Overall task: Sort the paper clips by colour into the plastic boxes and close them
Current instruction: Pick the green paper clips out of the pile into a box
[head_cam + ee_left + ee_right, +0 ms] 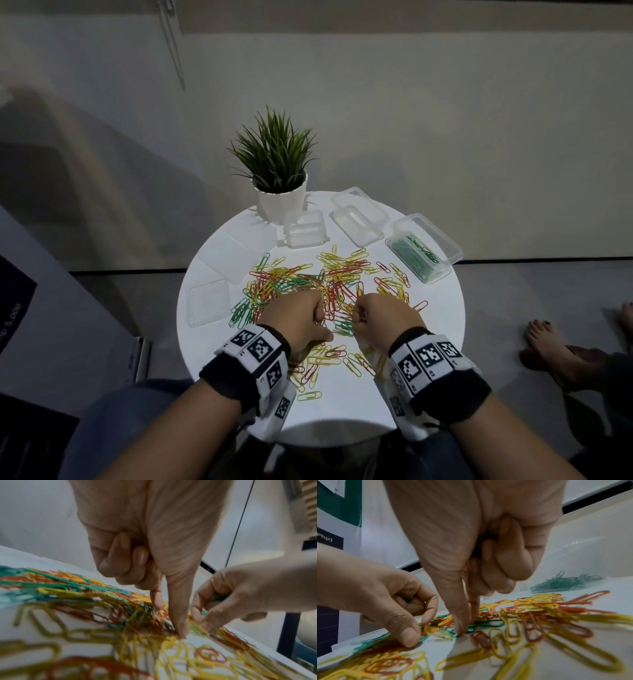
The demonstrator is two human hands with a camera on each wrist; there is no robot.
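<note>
A mixed pile of yellow, red and green paper clips (308, 281) covers the middle of the round white table (442, 329). My left hand (301, 315) and right hand (373, 313) work side by side at the pile's near edge. My right hand (467, 626) pinches a green clip (489, 625) against the table with thumb and forefinger, its other fingers curled round more green clips. My left hand (419, 631) picks at the pile with a green clip (411, 597) tucked in its curled fingers. An open clear box (445, 270) at the right holds green clips (419, 255).
Two empty clear boxes (305, 229) (356, 219) stand at the back, next to a potted plant (275, 171). Clear lids (209, 303) (233, 257) lie at the left. Another person's bare feet (548, 346) rest on the floor to the right.
</note>
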